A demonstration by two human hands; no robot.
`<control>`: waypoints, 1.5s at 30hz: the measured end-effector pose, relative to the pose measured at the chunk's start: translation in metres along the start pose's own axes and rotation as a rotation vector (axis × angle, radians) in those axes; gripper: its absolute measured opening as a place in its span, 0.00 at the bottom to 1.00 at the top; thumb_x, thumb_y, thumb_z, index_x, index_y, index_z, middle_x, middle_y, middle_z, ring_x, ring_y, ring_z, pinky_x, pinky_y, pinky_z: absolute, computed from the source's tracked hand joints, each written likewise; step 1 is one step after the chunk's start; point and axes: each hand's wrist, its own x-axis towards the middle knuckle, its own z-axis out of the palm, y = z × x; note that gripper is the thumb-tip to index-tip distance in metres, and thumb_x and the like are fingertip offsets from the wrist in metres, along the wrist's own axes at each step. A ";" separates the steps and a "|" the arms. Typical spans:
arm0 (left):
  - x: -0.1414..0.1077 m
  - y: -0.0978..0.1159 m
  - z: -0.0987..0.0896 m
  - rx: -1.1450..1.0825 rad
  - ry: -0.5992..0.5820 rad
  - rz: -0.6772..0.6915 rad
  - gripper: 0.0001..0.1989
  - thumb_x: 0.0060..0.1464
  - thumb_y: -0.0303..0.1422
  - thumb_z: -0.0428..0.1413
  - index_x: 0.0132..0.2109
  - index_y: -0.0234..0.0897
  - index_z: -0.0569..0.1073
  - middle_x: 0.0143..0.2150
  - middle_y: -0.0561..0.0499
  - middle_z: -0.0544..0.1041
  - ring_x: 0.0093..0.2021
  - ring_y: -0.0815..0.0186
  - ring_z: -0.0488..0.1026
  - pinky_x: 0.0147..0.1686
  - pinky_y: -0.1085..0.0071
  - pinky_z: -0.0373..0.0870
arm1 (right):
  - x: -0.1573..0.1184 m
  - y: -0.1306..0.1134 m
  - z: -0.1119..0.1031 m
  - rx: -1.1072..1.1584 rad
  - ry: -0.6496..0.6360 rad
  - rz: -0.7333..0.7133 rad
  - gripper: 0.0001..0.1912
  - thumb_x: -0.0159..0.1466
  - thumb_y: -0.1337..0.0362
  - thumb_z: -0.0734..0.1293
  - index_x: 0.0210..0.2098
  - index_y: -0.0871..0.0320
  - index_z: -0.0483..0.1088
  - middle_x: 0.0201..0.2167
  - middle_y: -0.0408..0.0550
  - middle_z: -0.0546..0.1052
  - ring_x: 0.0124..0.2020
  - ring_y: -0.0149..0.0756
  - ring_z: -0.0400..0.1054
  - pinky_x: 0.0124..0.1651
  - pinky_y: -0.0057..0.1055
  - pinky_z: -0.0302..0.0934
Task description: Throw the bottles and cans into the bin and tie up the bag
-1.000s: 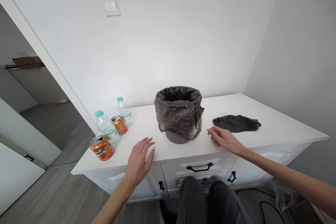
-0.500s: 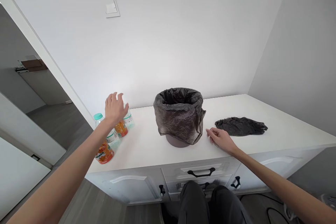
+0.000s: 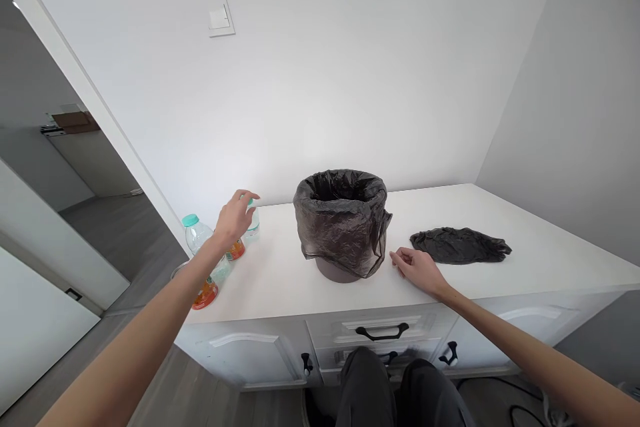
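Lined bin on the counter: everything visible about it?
The bin stands upright on the white countertop. Only its round, greyish-brown lower part shows. A thin, crinkled dark bag, apparently plastic, lines it and folds over the rim, hanging lowest at front right, where the film looks see-through. The mouth is open; the inside bottom is hidden. The right hand is close beside it, apparently not touching.

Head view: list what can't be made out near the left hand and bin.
Head view: far bottle, partly behind the left hand; whether the fingers touch it is unclear.
Head view: rear can, mostly covered by the left hand.
Head view: front can, partly hidden by the left forearm.
Head view: bottom inside the bin, hidden by the black bag.
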 end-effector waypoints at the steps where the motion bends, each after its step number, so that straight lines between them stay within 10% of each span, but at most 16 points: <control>1: -0.004 0.004 -0.003 -0.015 0.006 0.025 0.16 0.64 0.31 0.47 0.56 0.42 0.73 0.62 0.45 0.73 0.39 0.58 0.79 0.46 0.57 0.75 | 0.000 0.001 0.001 -0.004 0.004 -0.003 0.24 0.70 0.45 0.58 0.24 0.52 0.67 0.18 0.44 0.76 0.24 0.40 0.70 0.36 0.34 0.60; 11: -0.026 0.127 -0.134 -0.393 0.700 0.444 0.17 0.70 0.41 0.52 0.61 0.44 0.67 0.59 0.47 0.76 0.60 0.61 0.75 0.61 0.59 0.73 | -0.006 -0.002 0.004 -0.027 0.044 -0.025 0.24 0.70 0.47 0.57 0.23 0.52 0.66 0.20 0.44 0.75 0.24 0.39 0.69 0.34 0.33 0.57; 15: -0.029 0.174 -0.164 -0.410 0.573 0.586 0.17 0.69 0.40 0.52 0.61 0.45 0.65 0.58 0.49 0.77 0.60 0.61 0.75 0.61 0.56 0.74 | -0.006 0.005 0.006 -0.030 0.064 -0.054 0.24 0.70 0.47 0.57 0.24 0.53 0.66 0.21 0.44 0.75 0.25 0.39 0.69 0.33 0.32 0.57; 19: -0.012 0.186 -0.151 -0.421 0.240 0.592 0.18 0.67 0.38 0.54 0.61 0.43 0.66 0.56 0.50 0.79 0.54 0.61 0.79 0.58 0.57 0.75 | -0.004 0.010 0.007 -0.021 0.078 -0.060 0.24 0.70 0.47 0.57 0.25 0.53 0.67 0.22 0.45 0.76 0.25 0.40 0.69 0.33 0.32 0.57; 26: 0.026 0.174 -0.093 -0.374 -0.172 0.477 0.21 0.59 0.38 0.57 0.59 0.43 0.73 0.52 0.49 0.83 0.51 0.57 0.80 0.54 0.58 0.75 | -0.003 0.003 0.004 -0.030 0.092 -0.052 0.21 0.69 0.49 0.58 0.24 0.53 0.66 0.23 0.45 0.76 0.26 0.39 0.70 0.32 0.31 0.54; 33: 0.033 0.164 -0.075 -0.297 -0.357 0.441 0.21 0.57 0.46 0.58 0.53 0.45 0.79 0.53 0.50 0.84 0.54 0.54 0.80 0.53 0.62 0.75 | -0.006 -0.006 0.000 -0.029 0.081 -0.039 0.21 0.69 0.49 0.57 0.24 0.53 0.65 0.22 0.45 0.76 0.25 0.39 0.70 0.31 0.31 0.54; 39: 0.020 0.132 -0.067 -0.302 -0.001 0.354 0.23 0.66 0.49 0.47 0.54 0.44 0.78 0.56 0.49 0.82 0.57 0.55 0.76 0.58 0.59 0.72 | -0.011 -0.016 -0.002 -0.041 0.063 -0.043 0.22 0.69 0.48 0.56 0.23 0.52 0.63 0.22 0.45 0.75 0.25 0.39 0.69 0.31 0.32 0.55; 45: -0.007 0.022 -0.081 -0.065 0.222 0.091 0.22 0.65 0.48 0.49 0.56 0.39 0.73 0.59 0.41 0.77 0.64 0.48 0.68 0.66 0.48 0.60 | -0.015 -0.020 -0.001 -0.057 0.057 -0.016 0.22 0.67 0.46 0.56 0.22 0.51 0.62 0.22 0.46 0.75 0.26 0.41 0.69 0.32 0.33 0.55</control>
